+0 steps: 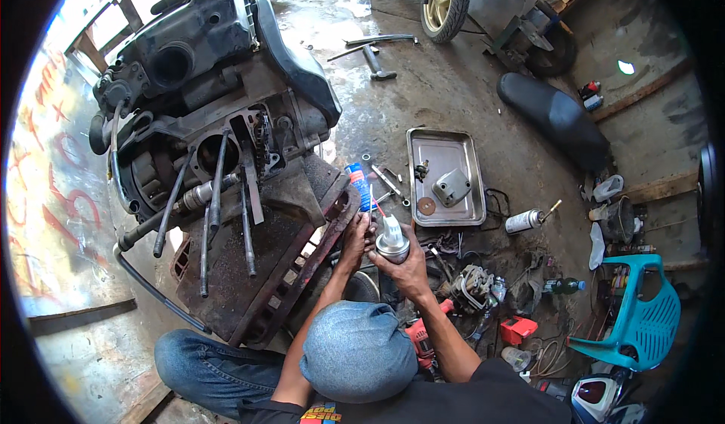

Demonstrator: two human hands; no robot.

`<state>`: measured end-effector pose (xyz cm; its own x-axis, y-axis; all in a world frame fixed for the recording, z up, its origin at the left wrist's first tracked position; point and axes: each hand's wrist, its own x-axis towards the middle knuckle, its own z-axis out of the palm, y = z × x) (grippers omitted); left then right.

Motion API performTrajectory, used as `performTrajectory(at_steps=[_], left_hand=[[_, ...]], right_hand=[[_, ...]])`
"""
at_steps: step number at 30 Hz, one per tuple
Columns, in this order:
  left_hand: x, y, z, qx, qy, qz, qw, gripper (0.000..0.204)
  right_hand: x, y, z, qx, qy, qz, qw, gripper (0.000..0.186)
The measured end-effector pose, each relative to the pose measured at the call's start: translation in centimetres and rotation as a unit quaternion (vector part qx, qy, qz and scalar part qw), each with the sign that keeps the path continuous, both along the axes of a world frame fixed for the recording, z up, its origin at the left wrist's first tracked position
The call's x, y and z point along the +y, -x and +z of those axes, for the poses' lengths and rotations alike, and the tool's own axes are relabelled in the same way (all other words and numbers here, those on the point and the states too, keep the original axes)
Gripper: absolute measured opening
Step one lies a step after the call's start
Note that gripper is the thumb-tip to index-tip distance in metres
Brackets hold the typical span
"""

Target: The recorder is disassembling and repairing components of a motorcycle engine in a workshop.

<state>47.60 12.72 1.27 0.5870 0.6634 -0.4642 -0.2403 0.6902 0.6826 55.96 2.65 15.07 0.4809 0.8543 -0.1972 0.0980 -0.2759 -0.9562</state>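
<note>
Close to the middle of the view, my left hand point(359, 239) is closed at the near end of a blue spray can point(358, 183). A thin red straw point(378, 208) shows between the can and a round silver metal part point(392, 247) with a narrower, pale upper section. My right hand point(410, 271) wraps round this part from the right; its exact kind is hard to make out. To the left, a large engine block point(279, 133) with several studs point(248, 231) sticking out rests on a dark metal stand point(249, 299).
A metal tray point(483, 190) holds a grey casting point(451, 188) and a brown disc point(427, 206). Right of it lies a white spray can point(524, 222). A hammer point(375, 63), red power tool point(420, 336), loose engine parts point(474, 286), black seat point(555, 118) and teal plastic chair point(642, 329) surround me.
</note>
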Motion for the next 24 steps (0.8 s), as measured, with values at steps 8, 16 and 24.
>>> performTrajectory(at_steps=[8,16,24], left_hand=[[0.1,0.2,-0.2,-0.050,0.050,-0.004,0.997,0.027],[-0.2,0.2,-0.8,-0.073,0.097,0.012,0.993,0.031],[0.4,0.1,-0.1,-0.121,0.130,0.003,0.984,0.041]], right_hand=[[-0.7,-0.1,0.6,-0.009,-0.008,0.019,1.000,0.063],[-3.4,1.0,0.7,-0.072,0.050,0.045,0.995,0.069],[-2.3,-0.4,0.7,-0.099,0.014,0.019,0.995,0.066]])
